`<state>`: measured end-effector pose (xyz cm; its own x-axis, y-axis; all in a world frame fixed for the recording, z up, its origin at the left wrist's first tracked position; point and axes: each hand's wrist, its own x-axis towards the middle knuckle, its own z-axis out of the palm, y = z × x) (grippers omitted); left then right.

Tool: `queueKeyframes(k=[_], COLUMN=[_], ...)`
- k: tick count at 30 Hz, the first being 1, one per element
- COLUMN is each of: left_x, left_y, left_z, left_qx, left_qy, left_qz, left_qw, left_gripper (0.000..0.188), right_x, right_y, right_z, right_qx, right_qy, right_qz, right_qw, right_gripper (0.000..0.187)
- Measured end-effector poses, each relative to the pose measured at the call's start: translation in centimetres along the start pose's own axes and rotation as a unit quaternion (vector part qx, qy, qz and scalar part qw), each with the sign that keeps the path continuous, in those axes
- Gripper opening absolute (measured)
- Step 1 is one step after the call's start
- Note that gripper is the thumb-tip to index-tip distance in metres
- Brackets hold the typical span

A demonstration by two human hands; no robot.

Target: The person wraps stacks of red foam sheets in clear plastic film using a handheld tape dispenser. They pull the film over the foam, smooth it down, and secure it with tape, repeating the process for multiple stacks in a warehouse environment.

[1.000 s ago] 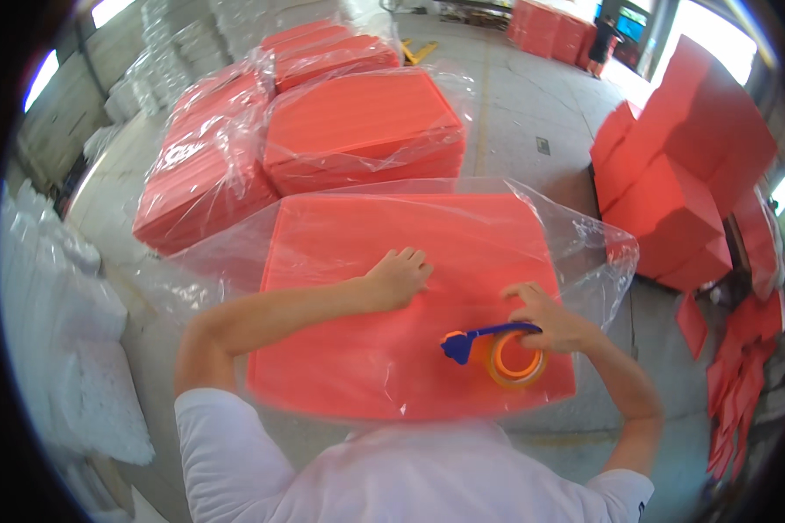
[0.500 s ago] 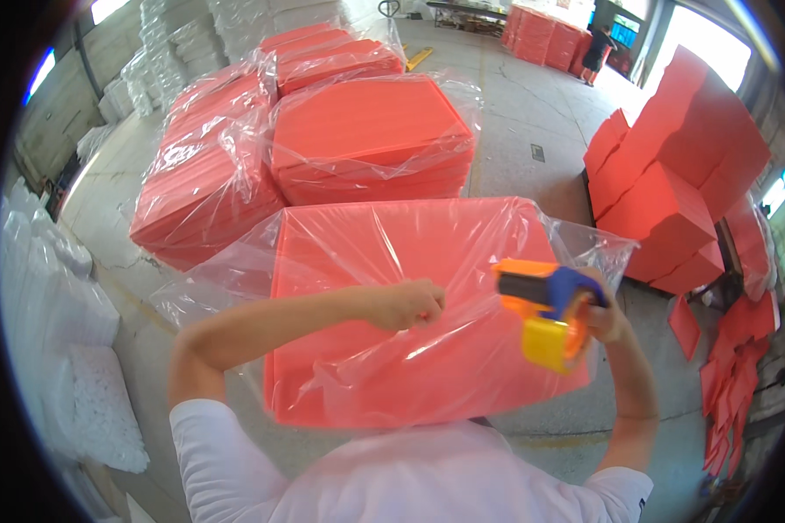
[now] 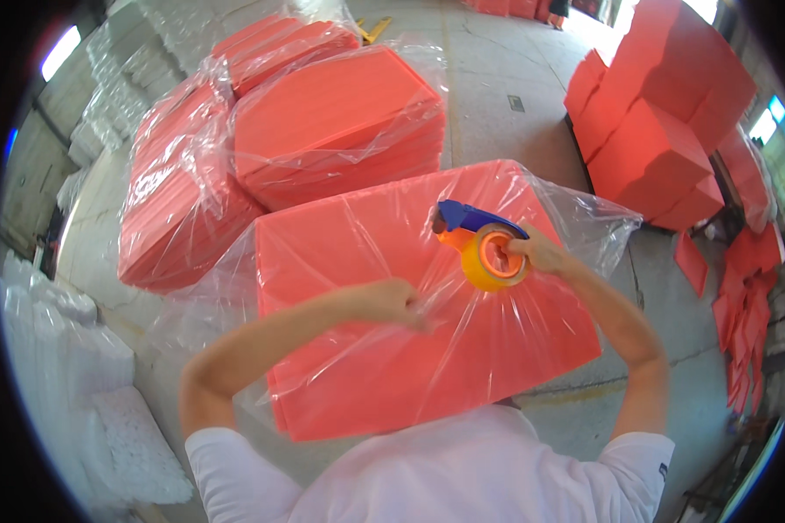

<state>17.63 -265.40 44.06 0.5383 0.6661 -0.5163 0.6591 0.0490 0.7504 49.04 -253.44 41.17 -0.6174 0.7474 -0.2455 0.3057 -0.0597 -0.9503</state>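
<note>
Before me lies a stack of red foam sheets (image 3: 340, 383) draped in clear plastic film (image 3: 597, 225). My left hand (image 3: 391, 302) is closed over the middle of the stack, pinching the film, and creases fan out from its fingers. Its fingertips are slightly blurred. In my right hand (image 3: 542, 251) is a tape dispenser (image 3: 473, 218), blue and orange with a roll of yellow tape. The dispenser hovers above the film on the far right half of the stack, its cutting end pointing left.
More film-wrapped red stacks (image 3: 331, 113) stand ahead on the left. A tall pile of red blocks (image 3: 645, 148) rises at the right, with loose red pieces (image 3: 746, 296) below it. White wrapped bundles (image 3: 61, 375) line the left side. A person (image 3: 558, 12) stands far back.
My right hand has brought the tape dispenser leftward and farther from me, turning it. My left hand stays closed near the middle of the film. The view has shifted and tilted.
</note>
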Motion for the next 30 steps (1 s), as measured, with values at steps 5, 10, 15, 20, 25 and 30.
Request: queueKeyframes(k=[5,10,15,20,25,30], left_x=[-0.3,-0.7,-0.9,-0.3,-1.3,-1.3], left_y=[-1.0,-0.7,-0.3,-2.5,-2.8,-4.5], left_z=[1.8,3.3,6.1,8.0,7.4,7.4], left_qx=[0.061,-0.023,0.079,0.134,0.374,0.252], left_qy=[0.099,0.207,0.282,0.362,0.432,0.428], left_qz=[0.002,-0.009,-0.084,-0.014,0.128,0.103], left_qw=[0.993,0.978,0.952,0.922,0.81,0.862], left_gripper=[0.023,0.017,0.013,0.011,0.01,0.012], right_x=[0.4,-1.7,-6.3,-3.3,5.2,21.0], right_y=[-1.9,3.5,11.2,2.9,-14.1,-18.1], right_z=[-2.6,-15.5,-24.7,-23.2,-5.0,1.2], right_qx=[-0.078,-0.036,0.138,-0.023,-0.257,-0.448], right_qy=[-0.022,0.128,0.391,0.362,0.221,0.014], right_qz=[-0.013,-0.042,0.082,-0.058,-0.181,-0.173], right_qw=[0.997,0.99,0.906,0.93,0.923,0.877], right_gripper=[0.024,0.033,0.053,0.047,0.04,0.053])
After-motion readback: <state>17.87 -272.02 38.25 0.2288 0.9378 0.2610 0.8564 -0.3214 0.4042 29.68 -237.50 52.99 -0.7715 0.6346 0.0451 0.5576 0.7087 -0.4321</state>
